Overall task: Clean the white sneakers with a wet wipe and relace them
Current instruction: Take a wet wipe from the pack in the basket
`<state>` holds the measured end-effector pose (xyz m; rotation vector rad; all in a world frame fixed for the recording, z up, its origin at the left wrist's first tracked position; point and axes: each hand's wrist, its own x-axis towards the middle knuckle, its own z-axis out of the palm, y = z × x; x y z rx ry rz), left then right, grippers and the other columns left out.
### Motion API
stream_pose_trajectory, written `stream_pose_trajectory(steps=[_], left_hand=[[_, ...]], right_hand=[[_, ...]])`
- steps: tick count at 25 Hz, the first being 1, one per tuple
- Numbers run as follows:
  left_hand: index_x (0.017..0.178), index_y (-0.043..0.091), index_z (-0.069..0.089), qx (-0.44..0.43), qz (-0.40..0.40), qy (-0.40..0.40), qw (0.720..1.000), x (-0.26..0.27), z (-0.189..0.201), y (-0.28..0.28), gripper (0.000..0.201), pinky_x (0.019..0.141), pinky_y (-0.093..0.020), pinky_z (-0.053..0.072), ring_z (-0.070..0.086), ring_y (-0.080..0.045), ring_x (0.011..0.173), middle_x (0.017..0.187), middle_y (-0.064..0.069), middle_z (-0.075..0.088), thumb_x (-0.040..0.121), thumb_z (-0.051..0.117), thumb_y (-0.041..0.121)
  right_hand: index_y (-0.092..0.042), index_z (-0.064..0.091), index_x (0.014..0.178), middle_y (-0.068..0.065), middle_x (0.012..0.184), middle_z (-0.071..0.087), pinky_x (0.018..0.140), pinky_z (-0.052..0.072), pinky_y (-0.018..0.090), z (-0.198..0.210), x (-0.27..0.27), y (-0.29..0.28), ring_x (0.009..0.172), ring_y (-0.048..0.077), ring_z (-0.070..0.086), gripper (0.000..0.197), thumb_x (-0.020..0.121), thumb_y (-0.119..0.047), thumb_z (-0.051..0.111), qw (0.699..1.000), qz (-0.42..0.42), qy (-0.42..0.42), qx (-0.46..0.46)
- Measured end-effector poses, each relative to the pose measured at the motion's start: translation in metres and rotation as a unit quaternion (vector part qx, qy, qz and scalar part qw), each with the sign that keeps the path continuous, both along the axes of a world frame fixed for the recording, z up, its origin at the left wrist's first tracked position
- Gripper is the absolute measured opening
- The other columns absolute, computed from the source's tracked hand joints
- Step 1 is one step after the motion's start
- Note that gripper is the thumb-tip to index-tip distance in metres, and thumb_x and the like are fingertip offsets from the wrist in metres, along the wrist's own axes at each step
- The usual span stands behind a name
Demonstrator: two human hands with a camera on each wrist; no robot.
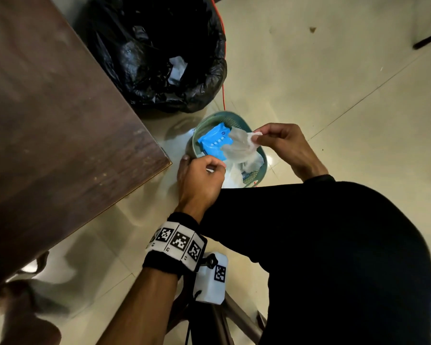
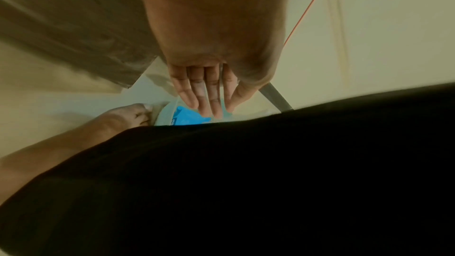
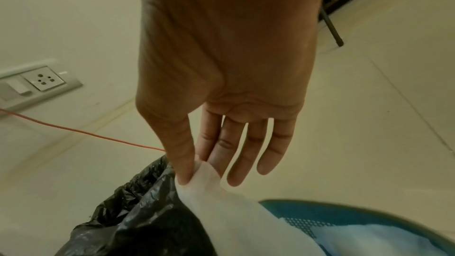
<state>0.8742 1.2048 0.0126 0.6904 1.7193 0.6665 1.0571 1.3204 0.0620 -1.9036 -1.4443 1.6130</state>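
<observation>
A white wet wipe hangs stretched over a teal mesh basket on the floor. My right hand pinches its upper corner between thumb and forefinger; the right wrist view shows that pinch on the wipe, with the other fingers straight. My left hand is curled at the basket's near rim, a bit of white showing in its fingers, apparently the wipe's lower end. A blue wipe pack lies inside the basket. No sneaker shows in any view.
A bin lined with a black bag stands just beyond the basket. The brown table corner is to the left, and an orange cord runs along the floor. My black-trousered knee fills the right foreground; a bare foot touches the basket.
</observation>
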Motion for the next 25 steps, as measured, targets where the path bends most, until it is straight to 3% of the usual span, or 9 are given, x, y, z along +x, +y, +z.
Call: stream_pose_trajectory(steps=[2, 5, 8, 12, 16, 18, 20, 22, 25], left_hand=[[0.086, 0.041, 0.074, 0.022, 0.005, 0.003, 1.0, -0.004, 0.023, 0.006, 0.02, 0.1, -0.045, 0.054, 0.069, -0.019, 0.103, 0.085, 0.018, 0.076, 0.076, 0.059, 0.051], [0.085, 0.029, 0.076, 0.061, 0.022, 0.002, 0.998, -0.015, 0.06, 0.012, 0.012, 0.093, -0.039, 0.058, 0.072, -0.011, 0.089, 0.088, 0.013, 0.076, 0.086, 0.065, 0.034], [0.09, 0.026, 0.077, 0.093, 0.02, -0.003, 0.995, -0.025, 0.098, 0.014, 0.013, 0.084, -0.03, 0.058, 0.07, -0.006, 0.083, 0.091, 0.011, 0.075, 0.094, 0.065, 0.022], [0.098, 0.029, 0.074, 0.163, 0.018, 0.002, 0.987, -0.039, 0.157, 0.004, 0.011, 0.085, -0.033, 0.059, 0.07, -0.009, 0.089, 0.095, 0.012, 0.074, 0.095, 0.065, 0.023], [0.101, 0.027, 0.072, 0.222, 0.085, 0.012, 0.971, -0.066, 0.211, -0.01, 0.01, 0.086, -0.038, 0.061, 0.071, -0.015, 0.09, 0.095, 0.007, 0.074, 0.096, 0.066, 0.022], [0.103, 0.023, 0.073, 0.241, 0.11, 0.023, 0.964, -0.085, 0.237, -0.019, 0.009, 0.081, -0.034, 0.06, 0.071, -0.015, 0.089, 0.095, 0.004, 0.074, 0.096, 0.067, 0.021], [0.109, 0.02, 0.073, 0.266, 0.123, 0.027, 0.956, -0.106, 0.266, -0.036, 0.013, 0.079, -0.022, 0.058, 0.07, -0.008, 0.09, 0.099, 0.004, 0.074, 0.097, 0.069, 0.02], [0.117, 0.019, 0.071, 0.283, 0.119, 0.008, 0.952, -0.123, 0.293, -0.053, 0.022, 0.083, -0.017, 0.054, 0.068, -0.006, 0.097, 0.106, 0.003, 0.073, 0.095, 0.073, 0.021], [0.118, 0.017, 0.071, 0.299, 0.123, -0.056, 0.945, -0.147, 0.325, -0.081, 0.025, 0.094, -0.027, 0.05, 0.067, -0.01, 0.106, 0.115, -0.002, 0.074, 0.094, 0.072, 0.019]], right_hand=[[-0.008, 0.077, 0.09, -0.003, 0.082, 0.075, 0.078, 0.05, 0.011, 0.025, -0.004, 0.008, 0.079, 0.002, 0.067, 0.009, 0.094, -0.002, 0.072, 0.999, 0.036, 0.011, 0.01], [-0.003, 0.074, 0.095, 0.004, 0.09, 0.071, 0.085, 0.053, 0.018, 0.065, -0.011, 0.018, 0.087, 0.012, 0.066, 0.007, 0.097, -0.002, 0.067, 0.995, 0.084, 0.045, 0.019], [-0.008, 0.072, 0.092, 0.004, 0.092, 0.07, 0.091, 0.054, 0.024, 0.109, -0.02, 0.025, 0.091, 0.017, 0.065, 0.013, 0.099, -0.002, 0.063, 0.988, 0.122, 0.085, 0.034], [-0.012, 0.072, 0.091, -0.004, 0.086, 0.071, 0.085, 0.052, 0.02, 0.184, -0.042, 0.031, 0.085, 0.012, 0.064, 0.02, 0.099, 0.001, 0.06, 0.975, 0.17, 0.121, 0.072], [-0.008, 0.071, 0.094, 0.003, 0.087, 0.068, 0.084, 0.047, 0.017, 0.251, -0.066, 0.016, 0.083, 0.013, 0.061, 0.013, 0.099, 0.001, 0.062, 0.948, 0.267, 0.116, 0.125], [-0.008, 0.07, 0.095, 0.001, 0.087, 0.067, 0.083, 0.046, 0.017, 0.284, -0.079, 0.003, 0.082, 0.011, 0.06, 0.013, 0.099, 0.001, 0.061, 0.937, 0.292, 0.131, 0.137], [-0.01, 0.069, 0.094, -0.004, 0.087, 0.067, 0.082, 0.045, 0.016, 0.323, -0.098, -0.018, 0.083, 0.01, 0.059, 0.016, 0.099, 0.002, 0.061, 0.922, 0.313, 0.168, 0.152], [-0.012, 0.07, 0.095, -0.003, 0.086, 0.067, 0.081, 0.046, 0.02, 0.357, -0.121, -0.039, 0.083, 0.012, 0.059, 0.015, 0.1, 0.0, 0.062, 0.907, 0.332, 0.197, 0.169], [-0.016, 0.072, 0.096, 0.001, 0.088, 0.068, 0.079, 0.047, 0.034, 0.386, -0.154, -0.068, 0.084, 0.022, 0.059, 0.011, 0.099, -0.009, 0.064, 0.891, 0.347, 0.236, 0.173]])
